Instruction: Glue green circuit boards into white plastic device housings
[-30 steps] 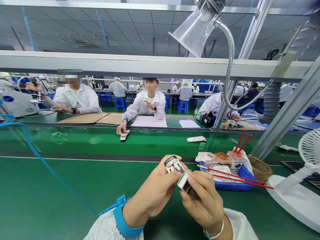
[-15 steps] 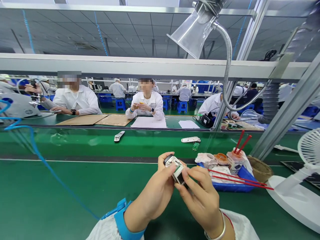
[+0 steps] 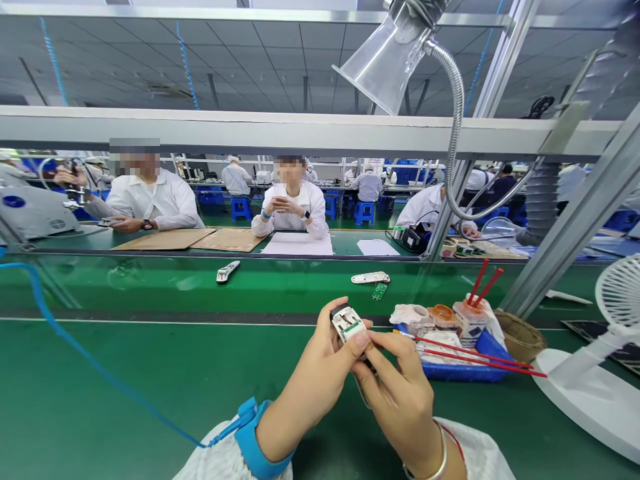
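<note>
A small white device housing with a black end (image 3: 347, 323) is held up over the bench, tilted. A strip of green circuit board and some metal parts show in its open face. My left hand (image 3: 314, 377) wraps round it from the left, its thumb pressed across the lower part. From the right, my right hand (image 3: 400, 387) pinches the lower end with thumb and fingers, which hide most of that end. A blue strap with a cord (image 3: 260, 437) circles my left wrist.
On the green belt beyond lie a white device (image 3: 228, 272) and a white shell (image 3: 371, 277) beside a green circuit board (image 3: 379, 291). At the right stand a blue tray (image 3: 465, 372) with jars and red-handled brushes, and a white fan (image 3: 585, 380). Co-workers sit opposite.
The parts on the belt have shifted left. The device has turned slightly in my hands, and my left thumb and right fingers now cover its lower part.
</note>
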Motion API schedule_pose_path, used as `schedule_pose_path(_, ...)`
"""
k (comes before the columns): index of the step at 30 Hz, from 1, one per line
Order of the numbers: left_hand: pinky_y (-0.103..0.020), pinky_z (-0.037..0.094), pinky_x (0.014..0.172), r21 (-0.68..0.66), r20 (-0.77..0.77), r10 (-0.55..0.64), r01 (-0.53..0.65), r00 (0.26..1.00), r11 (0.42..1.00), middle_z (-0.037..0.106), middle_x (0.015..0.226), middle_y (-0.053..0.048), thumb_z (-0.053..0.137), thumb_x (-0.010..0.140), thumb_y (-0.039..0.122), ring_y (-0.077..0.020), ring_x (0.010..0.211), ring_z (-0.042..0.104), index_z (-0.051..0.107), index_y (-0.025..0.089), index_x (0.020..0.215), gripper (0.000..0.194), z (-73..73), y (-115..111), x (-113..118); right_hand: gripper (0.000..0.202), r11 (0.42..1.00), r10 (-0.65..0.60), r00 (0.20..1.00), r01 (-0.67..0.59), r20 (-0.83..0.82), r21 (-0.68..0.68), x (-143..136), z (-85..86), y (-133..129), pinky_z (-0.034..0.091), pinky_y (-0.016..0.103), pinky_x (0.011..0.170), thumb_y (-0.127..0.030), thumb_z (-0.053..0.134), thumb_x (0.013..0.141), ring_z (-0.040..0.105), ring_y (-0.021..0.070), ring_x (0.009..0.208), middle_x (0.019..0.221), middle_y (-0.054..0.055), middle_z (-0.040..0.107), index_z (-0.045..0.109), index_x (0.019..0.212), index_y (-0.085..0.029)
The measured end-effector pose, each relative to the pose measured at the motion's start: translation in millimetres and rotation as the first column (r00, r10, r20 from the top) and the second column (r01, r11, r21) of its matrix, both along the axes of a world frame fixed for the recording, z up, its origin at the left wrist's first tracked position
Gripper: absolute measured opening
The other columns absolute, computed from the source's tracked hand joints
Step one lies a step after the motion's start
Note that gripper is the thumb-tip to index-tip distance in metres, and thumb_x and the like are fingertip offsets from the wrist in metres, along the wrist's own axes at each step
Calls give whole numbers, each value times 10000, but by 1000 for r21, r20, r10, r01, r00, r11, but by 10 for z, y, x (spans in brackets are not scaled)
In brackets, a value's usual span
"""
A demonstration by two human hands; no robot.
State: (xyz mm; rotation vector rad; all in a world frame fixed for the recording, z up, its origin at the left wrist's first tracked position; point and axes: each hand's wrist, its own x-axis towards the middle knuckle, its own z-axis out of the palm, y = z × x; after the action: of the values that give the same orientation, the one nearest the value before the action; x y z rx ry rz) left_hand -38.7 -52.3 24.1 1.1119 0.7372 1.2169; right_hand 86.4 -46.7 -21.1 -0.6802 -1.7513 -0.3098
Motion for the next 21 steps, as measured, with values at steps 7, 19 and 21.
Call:
schedule_pose_path(7,-300,421,858,-36,32,26,-25,999,999,618,1131,-88,559,853,338,-167,980,573,198,288,1397,654,-47,20,33,304,1000,10,1000,-10,13,-16,-2,32,0,461,405,776,-29,600,801,506,231,936,1008,120,540,562,1090,-112)
schedule_pose_path(19,-220,437,630,-177,48,13,-4,999,984,592,862,-20,570,846,318,-122,759,575,240,270,1400,647,66,146,-82,417,951,97,995,-91,6,-295,65,87,70,460,380,860,-144,626,807,515,219,1004,1090,90,529,519,1207,-198)
schedule_pose_path(21,-209,424,571,-215,79,5,12,997,977,563,859,-12,560,850,321,-115,727,563,232,281,1398,639,64,145,-69,414,934,92,995,-78,25,-349,102,113,81,450,389,897,-170,627,809,507,228,1048,1152,92,511,528,1209,-216)
